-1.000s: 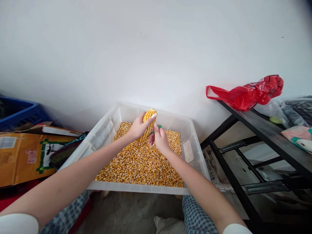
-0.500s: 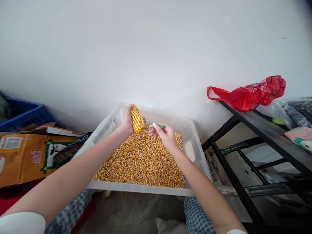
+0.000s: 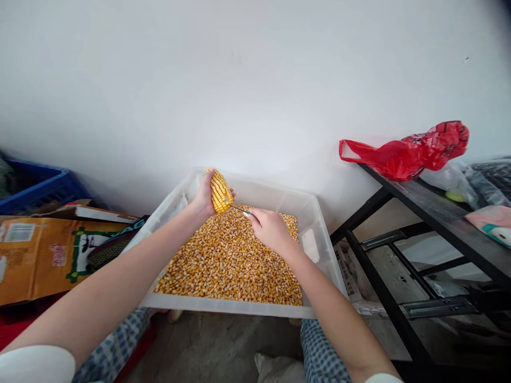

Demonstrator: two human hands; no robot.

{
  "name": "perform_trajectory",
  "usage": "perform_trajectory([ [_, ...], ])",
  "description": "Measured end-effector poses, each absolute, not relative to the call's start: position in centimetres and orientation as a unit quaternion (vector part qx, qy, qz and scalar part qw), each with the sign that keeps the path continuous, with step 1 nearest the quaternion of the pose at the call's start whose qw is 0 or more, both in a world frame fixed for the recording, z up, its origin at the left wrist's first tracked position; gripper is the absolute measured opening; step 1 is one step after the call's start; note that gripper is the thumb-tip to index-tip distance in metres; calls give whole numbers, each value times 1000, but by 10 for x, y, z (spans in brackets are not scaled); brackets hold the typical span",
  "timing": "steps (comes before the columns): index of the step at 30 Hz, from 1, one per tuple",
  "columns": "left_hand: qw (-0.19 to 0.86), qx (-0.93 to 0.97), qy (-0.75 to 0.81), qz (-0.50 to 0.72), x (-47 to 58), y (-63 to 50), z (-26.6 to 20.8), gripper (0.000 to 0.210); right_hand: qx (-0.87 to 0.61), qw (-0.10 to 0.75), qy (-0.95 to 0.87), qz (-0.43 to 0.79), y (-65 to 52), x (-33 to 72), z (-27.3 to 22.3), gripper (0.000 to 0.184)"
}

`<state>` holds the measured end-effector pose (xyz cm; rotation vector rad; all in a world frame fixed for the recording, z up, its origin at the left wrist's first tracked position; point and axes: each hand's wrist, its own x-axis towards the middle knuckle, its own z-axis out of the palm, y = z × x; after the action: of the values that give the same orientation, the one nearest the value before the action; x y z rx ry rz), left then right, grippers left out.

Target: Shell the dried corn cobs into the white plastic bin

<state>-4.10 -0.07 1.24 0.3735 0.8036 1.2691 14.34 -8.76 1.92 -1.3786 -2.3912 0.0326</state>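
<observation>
My left hand is closed around a yellow ear of corn, which is tilted over the far part of a clear plastic bin. Kernels still cover the side of the ear that faces me. In my right hand is a screwdriver with a thin dark shaft; only a bit of its green handle shows between the fingers. The shaft's tip touches the lower end of the ear. Below both hands, loose corn kernels fill much of the bin.
To the left lie a flattened cardboard box and a blue crate. A black metal-framed rack stands close on the right, with a red plastic bag on top. A white wall rises behind the bin.
My right hand has turned over, back of the hand up, and the screwdriver's tip now meets the ear's lower end. The ear has shifted slightly left in my left hand.
</observation>
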Motion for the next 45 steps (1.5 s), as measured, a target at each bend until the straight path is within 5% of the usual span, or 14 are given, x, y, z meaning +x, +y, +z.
perform_trajectory([
  [16,691,248,406,544,-39,-4,15,52,-494,127,-856,-84,-94,140,28,36],
  [45,696,232,396,552,-40,-5,18,50,-498,120,-855,-79,-92,140,27,35],
])
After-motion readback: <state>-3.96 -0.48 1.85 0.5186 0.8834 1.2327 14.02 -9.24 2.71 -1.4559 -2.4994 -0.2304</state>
